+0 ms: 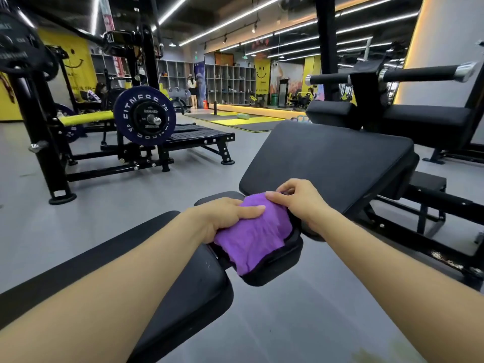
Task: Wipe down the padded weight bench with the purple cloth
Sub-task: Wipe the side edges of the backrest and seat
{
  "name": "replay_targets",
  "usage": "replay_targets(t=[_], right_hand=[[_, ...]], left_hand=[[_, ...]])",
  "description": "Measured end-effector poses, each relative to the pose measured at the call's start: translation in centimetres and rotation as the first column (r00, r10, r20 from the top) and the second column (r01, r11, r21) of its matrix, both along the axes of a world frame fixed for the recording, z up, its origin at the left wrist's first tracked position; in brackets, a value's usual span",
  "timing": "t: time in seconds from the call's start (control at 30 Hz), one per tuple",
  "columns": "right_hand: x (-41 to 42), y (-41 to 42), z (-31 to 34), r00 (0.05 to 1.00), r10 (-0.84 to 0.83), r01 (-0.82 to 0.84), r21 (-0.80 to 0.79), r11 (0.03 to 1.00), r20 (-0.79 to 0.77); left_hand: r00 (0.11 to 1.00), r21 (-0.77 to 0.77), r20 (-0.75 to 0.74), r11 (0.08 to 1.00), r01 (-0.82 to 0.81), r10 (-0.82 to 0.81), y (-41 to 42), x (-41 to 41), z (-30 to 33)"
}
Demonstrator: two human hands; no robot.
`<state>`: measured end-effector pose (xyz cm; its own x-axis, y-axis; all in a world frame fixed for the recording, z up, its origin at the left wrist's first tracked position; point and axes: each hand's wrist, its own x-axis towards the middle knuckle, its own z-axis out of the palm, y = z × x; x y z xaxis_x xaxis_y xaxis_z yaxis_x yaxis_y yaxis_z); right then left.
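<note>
A purple cloth lies bunched over a small black pad in the middle of the padded weight bench. My left hand grips the cloth's left side, its thumb lying flat on top. My right hand pinches the cloth's upper right edge with thumb and curled fingers. The bench's large black back pad rises beyond my hands. A long black pad of the bench runs toward me at the lower left, partly hidden under my left forearm.
Grey floor surrounds the bench. A black rack with a blue weight plate stands at the left. Another black padded machine sits at the back right, its steel frame close beside the bench. People stand far off by the shelves.
</note>
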<state>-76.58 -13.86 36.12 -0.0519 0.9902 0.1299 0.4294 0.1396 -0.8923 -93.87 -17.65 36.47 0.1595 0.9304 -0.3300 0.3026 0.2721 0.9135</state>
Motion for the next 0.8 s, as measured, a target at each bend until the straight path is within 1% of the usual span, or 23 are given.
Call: replay_targets(t=[0.03, 0.07, 0.1, 0.13, 0.2, 0.27, 0.3, 0.33, 0.4, 0.43, 0.5, 0.53, 0.57, 0.63, 0.67, 0.7, 0.73, 0.8], right_hand=[[0.4, 0.1, 0.4, 0.996, -0.061, 0.058, 0.059, 0.997, 0.063], [0.8, 0.1, 0.7, 0.988, -0.127, 0.115, 0.124, 0.986, 0.093], [1.1, 0.0, 1.0, 0.984, -0.154, 0.135, 0.195, 0.971, 0.086], [1.4, -0.3, 1.3, 0.988, -0.13, 0.106, 0.247, 0.963, 0.08], [1.8, -0.8, 1.5, 0.994, 0.049, -0.073, 0.243, 0.967, 0.102], [2.1, -1.3, 1.6, 0.963, 0.238, -0.257, 0.168, 0.952, 0.124], [2.2, -1.3, 1.7, 0.951, 0.274, -0.293, 0.139, 0.946, 0.143], [2.3, -1.2, 1.8, 0.947, 0.267, -0.292, 0.132, 0.947, 0.177], [2.4, -0.9, 2.2, 0.946, 0.195, -0.24, 0.156, 0.958, 0.259], [2.5, -0.8, 2.2, 0.946, 0.161, -0.212, 0.164, 0.963, 0.282], [2.9, -0.8, 1.8, 0.951, 0.131, -0.179, 0.151, 0.972, 0.28], [3.3, -0.8, 1.6, 0.956, 0.125, -0.167, 0.141, 0.976, 0.267], [4.0, -0.9, 1.5, 0.962, 0.118, -0.155, 0.138, 0.978, 0.248], [6.0, -1.2, 1.4, 0.98, 0.083, -0.107, 0.13, 0.986, 0.183], [7.2, -1.4, 1.5, 0.988, 0.049, -0.069, 0.131, 0.989, 0.147], [8.6, -1.7, 1.7, 0.992, 0.005, -0.023, 0.141, 0.99, 0.124], [9.9, -1.9, 1.8, 0.991, -0.058, 0.036, 0.177, 0.984, 0.122], [11.9, -2.2, 1.9, 0.959, -0.24, 0.182, 0.324, 0.928, 0.15]], left_hand=[[0.999, -0.003, 0.044, 1.0, -0.009, 0.009, 0.2, 0.5, 0.2], [0.995, -0.002, 0.095, 1.0, -0.022, 0.022, 0.6, 0.9, 0.4], [0.988, -0.005, 0.147, 0.999, -0.045, 0.045, 1.0, 1.2, 0.6], [0.979, -0.005, 0.191, 0.998, -0.067, 0.066, 1.3, 1.5, 0.8], [0.968, 0.024, 0.237, 0.996, -0.091, 0.083, 2.0, 2.0, 1.3], [0.96, 0.061, 0.269, 0.993, -0.104, 0.084, 2.5, 2.4, 2.0], [0.957, 0.073, 0.28, 0.993, -0.098, 0.074, 2.5, 2.6, 2.4], [0.957, 0.092, 0.284, 0.992, -0.084, 0.055, 2.5, 2.8, 2.7], [0.973, 0.166, 0.23, 0.984, -0.056, 0.016, 2.9, 3.0, 2.9], [0.987, 0.216, 0.163, 0.975, -0.046, 0.01, 3.1, 3.2, 2.9], [1.0, 0.328, 0.009, 0.945, -0.013, 0.01, 3.8, 3.7, 2.9], [0.999, 0.378, -0.037, 0.926, 0.022, -0.008, 4.1, 4.2, 3.0], [0.997, 0.391, -0.053, 0.918, 0.071, -0.054, 4.5, 4.6, 2.9], [0.976, 0.367, -0.067, 0.905, 0.216, -0.205, 5.3, 6.0, 2.6], [0.958, 0.364, -0.075, 0.887, 0.284, -0.275, 5.6, 7.2, 2.6], [0.947, 0.389, -0.072, 0.865, 0.316, -0.314, 5.8, 8.5, 2.6], [0.943, 0.429, -0.067, 0.844, 0.321, -0.325, 6.3, 10.0, 2.6], [0.954, 0.472, -0.03, 0.838, 0.275, -0.297, 7.2, 13.4, 3.1]])
